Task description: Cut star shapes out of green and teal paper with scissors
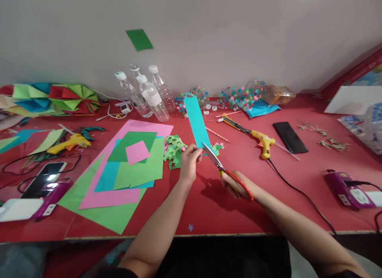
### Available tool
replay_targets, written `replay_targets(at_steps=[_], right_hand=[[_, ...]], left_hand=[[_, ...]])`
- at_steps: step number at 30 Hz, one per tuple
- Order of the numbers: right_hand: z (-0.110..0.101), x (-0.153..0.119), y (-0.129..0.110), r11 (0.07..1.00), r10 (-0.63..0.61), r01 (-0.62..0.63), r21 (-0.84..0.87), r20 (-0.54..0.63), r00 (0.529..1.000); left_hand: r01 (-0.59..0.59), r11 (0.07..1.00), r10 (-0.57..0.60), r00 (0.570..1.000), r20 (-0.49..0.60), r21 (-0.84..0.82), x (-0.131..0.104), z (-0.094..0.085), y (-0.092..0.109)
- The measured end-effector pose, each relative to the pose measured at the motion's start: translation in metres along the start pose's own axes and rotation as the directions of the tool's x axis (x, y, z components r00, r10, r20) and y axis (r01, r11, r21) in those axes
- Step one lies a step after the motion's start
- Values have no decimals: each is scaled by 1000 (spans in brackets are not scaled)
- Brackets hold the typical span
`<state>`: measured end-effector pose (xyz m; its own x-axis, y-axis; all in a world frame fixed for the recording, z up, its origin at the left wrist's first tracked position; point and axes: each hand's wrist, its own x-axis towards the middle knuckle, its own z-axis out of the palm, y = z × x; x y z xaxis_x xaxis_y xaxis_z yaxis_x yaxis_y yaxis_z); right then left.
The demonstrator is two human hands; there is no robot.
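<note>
A long strip of turquoise paper [196, 120] stands out away from me over the red table. My left hand [190, 160] pinches its near end between thumb and fingers. In my right hand [235, 184] is a pair of scissors [215, 158] with red and yellow handles, the fingers wrapped round them. Their blades reach the near end of the strip, close to my left fingertips. Small green paper stars [173, 148] lie in a pile left of the strip, and more stars [217, 147] lie just behind the blades.
Stacked coloured paper sheets [139, 170] lie at left. Clear plastic bottles [152, 96] stand by the wall. A yellow glue gun [263, 142] with a trailing cord and a black phone [290, 137] are at right. A purple power adapter [347, 189] sits near the right edge.
</note>
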<state>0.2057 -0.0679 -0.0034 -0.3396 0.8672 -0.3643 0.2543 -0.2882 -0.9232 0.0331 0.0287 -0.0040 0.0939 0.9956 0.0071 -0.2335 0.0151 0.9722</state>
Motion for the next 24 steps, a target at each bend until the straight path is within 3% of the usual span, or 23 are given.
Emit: replay_targets(at_steps=[11,24], right_hand=[[1,2,4,996,84,-83,25,-40,996],[3,-1,-16,988,149,-151,-19,-76,986]], left_hand=[[-1,1000,1,1000,13,10,-1,0,0],[-4,1000,4,1000,16,-20,1,-2,-2]])
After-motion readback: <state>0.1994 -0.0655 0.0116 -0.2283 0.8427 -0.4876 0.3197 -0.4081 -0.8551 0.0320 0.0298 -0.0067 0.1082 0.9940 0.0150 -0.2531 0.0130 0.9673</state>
